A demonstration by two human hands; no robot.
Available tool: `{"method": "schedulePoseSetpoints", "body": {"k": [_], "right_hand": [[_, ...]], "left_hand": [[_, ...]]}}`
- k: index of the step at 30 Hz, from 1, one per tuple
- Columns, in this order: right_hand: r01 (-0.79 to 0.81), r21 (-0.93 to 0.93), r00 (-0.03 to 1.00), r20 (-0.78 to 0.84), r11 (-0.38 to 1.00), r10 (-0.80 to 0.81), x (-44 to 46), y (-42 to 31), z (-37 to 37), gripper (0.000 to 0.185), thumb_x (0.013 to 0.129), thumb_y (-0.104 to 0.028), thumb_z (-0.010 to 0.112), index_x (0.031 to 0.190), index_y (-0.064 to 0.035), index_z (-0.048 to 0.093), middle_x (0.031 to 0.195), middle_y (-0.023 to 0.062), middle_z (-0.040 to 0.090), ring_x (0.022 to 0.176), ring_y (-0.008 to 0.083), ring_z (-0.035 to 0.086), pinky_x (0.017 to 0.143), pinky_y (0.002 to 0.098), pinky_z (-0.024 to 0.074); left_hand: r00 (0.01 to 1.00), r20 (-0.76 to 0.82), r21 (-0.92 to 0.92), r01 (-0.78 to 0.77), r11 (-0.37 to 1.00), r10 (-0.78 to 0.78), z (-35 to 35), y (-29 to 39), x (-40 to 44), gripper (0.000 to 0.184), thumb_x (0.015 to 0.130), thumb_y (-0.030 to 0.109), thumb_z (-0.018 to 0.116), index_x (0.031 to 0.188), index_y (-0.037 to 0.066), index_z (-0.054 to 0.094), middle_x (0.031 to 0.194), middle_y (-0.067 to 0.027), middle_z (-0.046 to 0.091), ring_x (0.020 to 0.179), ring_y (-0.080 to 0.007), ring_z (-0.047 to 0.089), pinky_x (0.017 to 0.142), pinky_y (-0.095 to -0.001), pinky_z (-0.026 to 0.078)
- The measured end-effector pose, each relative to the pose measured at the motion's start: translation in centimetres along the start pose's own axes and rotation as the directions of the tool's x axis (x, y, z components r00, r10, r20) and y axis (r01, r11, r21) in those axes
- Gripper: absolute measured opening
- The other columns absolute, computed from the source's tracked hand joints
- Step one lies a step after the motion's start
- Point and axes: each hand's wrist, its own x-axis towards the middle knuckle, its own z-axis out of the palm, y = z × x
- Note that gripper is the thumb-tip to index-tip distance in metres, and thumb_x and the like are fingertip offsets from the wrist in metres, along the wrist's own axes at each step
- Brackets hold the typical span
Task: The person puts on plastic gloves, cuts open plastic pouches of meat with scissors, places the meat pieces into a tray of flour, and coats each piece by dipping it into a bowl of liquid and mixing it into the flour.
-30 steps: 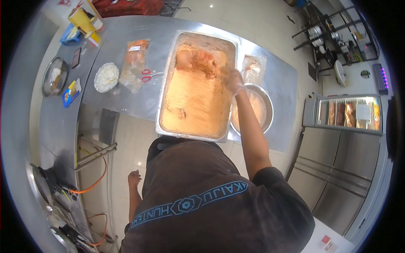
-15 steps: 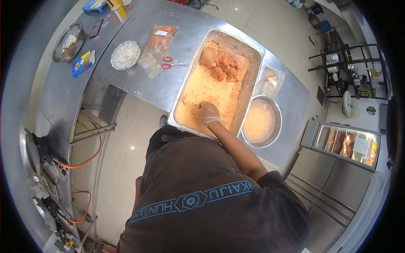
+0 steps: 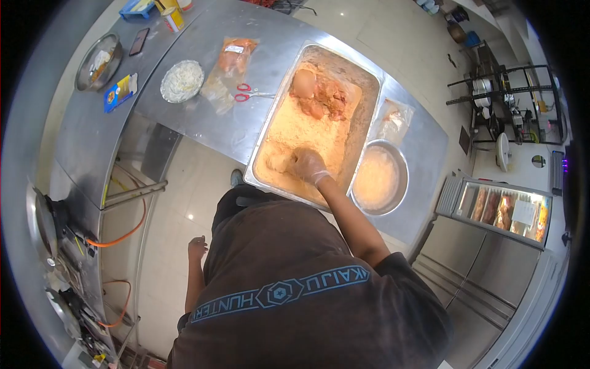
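Note:
My right hand, in a clear plastic glove, is in the near part of a large metal tray of orange-tan powder. Its fingers are closed at a powder-coated lump; whether they grip it is too small to tell. Raw orange-red meat pieces lie at the tray's far end. My left hand hangs beside my body, away from the table, its fingers partly curled and too small to read. A round metal bowl with pale orange contents stands right of the tray.
Left of the tray lie red-handled scissors, a bag of orange meat and a bowl of white flour-like stuff. Farther left are a phone, a blue-yellow packet and a metal bowl. A plastic bag lies behind the right bowl.
My right hand has come from the tray's right rim into the powder, then shifted slightly right. The view has turned. My left hand has come back into view.

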Motion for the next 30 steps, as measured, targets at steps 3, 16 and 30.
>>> {"method": "schedulePoseSetpoints", "body": {"k": [3, 16, 30], "right_hand": [[0.243, -0.13, 0.967, -0.042, 0.961, -0.25, -1.4, -0.8, -0.7, 0.023, 0.077, -0.022, 0.065, 0.086, -0.0022, 0.068, 0.088, 0.0232, 0.066, 0.092, 0.0398, 0.062, 0.082, 0.0474, 0.0504], [0.504, -0.537, 0.862, 0.364, 0.676, -0.353, 2.5, -7.8, -0.2, 0.026, 0.077, -0.009, 0.064, 0.101, -0.0006, 0.071, 0.095, 0.0149, 0.07, 0.091, 0.032, 0.067, 0.079, 0.0399, 0.0545], [0.557, -0.018, 0.789, -0.3, 0.83, -0.536, -3.1, -1.1, -7.9, 0.031, 0.071, -0.024, 0.082, 0.082, -0.0072, 0.059, 0.076, 0.0111, 0.059, 0.076, 0.0331, 0.062, 0.067, 0.0431, 0.0514]], "left_hand": [[1.0, 0.03, -0.022, -0.004, 1.0, 0.004, 0.1, -1.2, 0.5, 0.036, 0.096, 0.032, 0.063, 0.097, -0.004, 0.066, 0.073, -0.013, 0.069, 0.056, -0.0192, 0.065, 0.05, -0.0322, 0.051], [0.999, 0.017, 0.011, 0.048, 0.999, -0.049, -1.3, -3.6, 1.8, 0.035, 0.095, 0.033, 0.066, 0.1, -0.002, 0.064, 0.074, -0.0137, 0.069, 0.051, -0.0186, 0.064, 0.045, -0.0303, 0.049], [0.999, 0.038, 0.017, 0.0, 1.0, -0.001, 2.3, -8.2, 0.5, 0.033, 0.094, 0.03, 0.067, 0.095, -0.003, 0.067, 0.071, -0.0132, 0.069, 0.052, -0.0208, 0.064, 0.047, -0.0319, 0.051]]}}
